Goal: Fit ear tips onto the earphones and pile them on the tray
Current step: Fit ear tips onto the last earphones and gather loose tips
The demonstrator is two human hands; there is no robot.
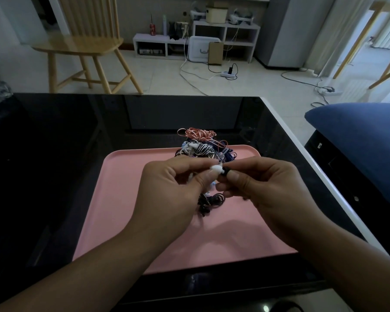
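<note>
A pink tray (126,199) lies on the black table. At its far edge sits a tangled pile of earphones (200,145) with red, striped and purple cords. Both hands are raised over the tray's middle. My left hand (173,183) pinches a white earbud (216,169) between thumb and forefinger. My right hand (261,183) pinches a small black ear tip (225,171) that touches the earbud's end. Below the hands a black earphone cord (209,202) lies bunched on the tray, partly hidden by my fingers.
The glossy black table (54,165) has a white rim on the right. A blue cushion (358,140) sits to the right of it. Beyond the table stand a wooden chair (86,46), low white shelves (189,43) and cables on the floor.
</note>
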